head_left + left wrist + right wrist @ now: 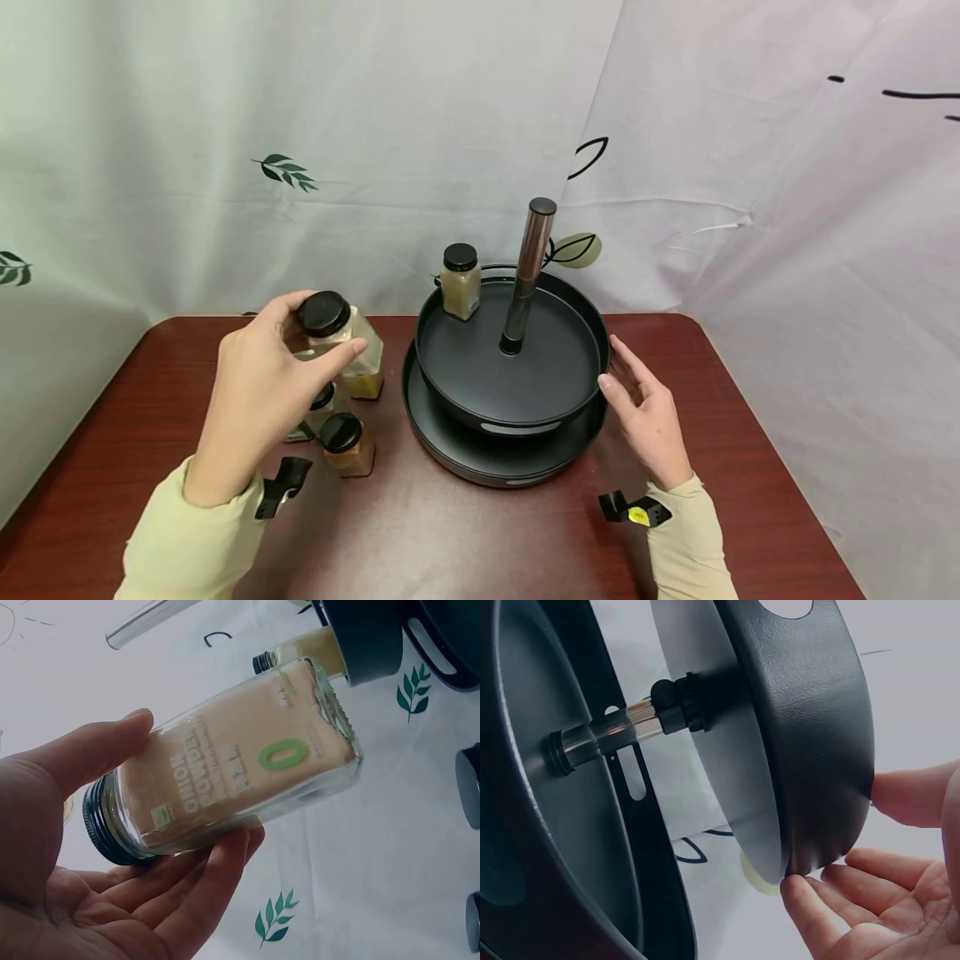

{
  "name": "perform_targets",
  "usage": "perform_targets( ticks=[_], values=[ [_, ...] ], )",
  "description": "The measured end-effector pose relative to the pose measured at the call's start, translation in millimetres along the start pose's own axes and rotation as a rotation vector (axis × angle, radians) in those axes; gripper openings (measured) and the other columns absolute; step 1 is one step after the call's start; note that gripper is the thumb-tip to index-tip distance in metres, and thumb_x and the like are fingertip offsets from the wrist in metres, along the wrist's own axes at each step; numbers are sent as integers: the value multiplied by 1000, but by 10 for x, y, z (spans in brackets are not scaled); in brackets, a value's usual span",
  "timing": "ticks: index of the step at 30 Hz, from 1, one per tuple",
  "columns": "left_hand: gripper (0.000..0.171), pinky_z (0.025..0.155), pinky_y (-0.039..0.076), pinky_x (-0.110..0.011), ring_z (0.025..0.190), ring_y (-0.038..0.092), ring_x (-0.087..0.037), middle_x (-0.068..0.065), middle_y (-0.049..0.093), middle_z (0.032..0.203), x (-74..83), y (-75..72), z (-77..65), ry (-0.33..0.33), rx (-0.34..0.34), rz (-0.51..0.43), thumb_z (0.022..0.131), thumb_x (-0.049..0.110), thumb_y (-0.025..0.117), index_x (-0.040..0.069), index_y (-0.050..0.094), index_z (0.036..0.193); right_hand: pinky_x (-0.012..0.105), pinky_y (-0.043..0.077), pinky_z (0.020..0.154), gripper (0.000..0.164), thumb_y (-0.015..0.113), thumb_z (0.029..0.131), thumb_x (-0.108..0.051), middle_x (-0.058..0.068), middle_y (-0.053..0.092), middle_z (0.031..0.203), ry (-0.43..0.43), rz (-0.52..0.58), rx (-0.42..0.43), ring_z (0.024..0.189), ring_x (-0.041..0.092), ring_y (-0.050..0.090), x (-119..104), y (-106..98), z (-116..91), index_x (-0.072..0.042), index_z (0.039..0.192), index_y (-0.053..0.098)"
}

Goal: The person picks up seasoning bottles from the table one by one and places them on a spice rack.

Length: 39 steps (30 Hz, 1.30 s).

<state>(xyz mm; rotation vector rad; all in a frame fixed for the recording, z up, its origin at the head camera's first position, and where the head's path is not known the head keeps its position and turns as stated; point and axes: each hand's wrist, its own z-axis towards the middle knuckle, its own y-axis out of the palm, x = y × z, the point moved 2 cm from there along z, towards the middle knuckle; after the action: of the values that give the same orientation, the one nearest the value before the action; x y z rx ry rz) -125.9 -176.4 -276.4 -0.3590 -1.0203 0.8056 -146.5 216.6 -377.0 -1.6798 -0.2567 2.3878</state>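
Note:
A glass jar of onion powder [240, 757] with a black lid sits between the thumb and fingers of my left hand [262, 371]. In the head view it tilts above the table's left side, lid toward me. On the right, my right hand [652, 425] touches the outer wall of the upper tray of a black two-tier rack [525, 392]. The right wrist view shows thumb and fingertips [799, 896] apart on that tray wall [817, 750]. A black-lidded spice jar [461, 287] stands on the upper tray, by its far left rim.
Below the left hand stand several more spice jars, one with brown contents [348, 446] in front. From the upper tray's middle rises a metal post [528, 271]. A white patterned cloth [390, 167] hangs behind the reddish-brown table [450, 542].

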Motion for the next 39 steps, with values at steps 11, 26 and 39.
perform_targets(
  ticks=[11, 26, 39],
  values=[
    [51, 66, 47, -10, 76, 71, -17, -6, 74, 93, 83, 159, 159, 53, -35, -56, 78, 21, 88, 4, 65, 120, 17, 42, 103, 56, 60, 101, -5, 17, 44, 153, -3, 7, -11, 140, 27, 45, 1, -7, -4, -4, 153, 40],
    [54, 70, 56, -34, 80, 70, -17, -6, 72, 97, 259, 396, 390, 68, -115, -112, 81, 26, 86, 3, 62, 124, 19, 42, 104, 56, 61, 100, -2, 18, 44, 153, -20, 9, -12, 139, 23, 46, -37, 5, -5, -2, 152, 40],
    [55, 68, 53, -35, 77, 67, -18, -7, 73, 97, 326, 681, 483, 80, -150, -134, 80, 24, 87, 1, 62, 123, 20, 42, 104, 57, 61, 100, -2, 19, 43, 153, -21, -5, -17, 139, 27, 46, -27, 0, -4, -2, 152, 40]
  ],
)
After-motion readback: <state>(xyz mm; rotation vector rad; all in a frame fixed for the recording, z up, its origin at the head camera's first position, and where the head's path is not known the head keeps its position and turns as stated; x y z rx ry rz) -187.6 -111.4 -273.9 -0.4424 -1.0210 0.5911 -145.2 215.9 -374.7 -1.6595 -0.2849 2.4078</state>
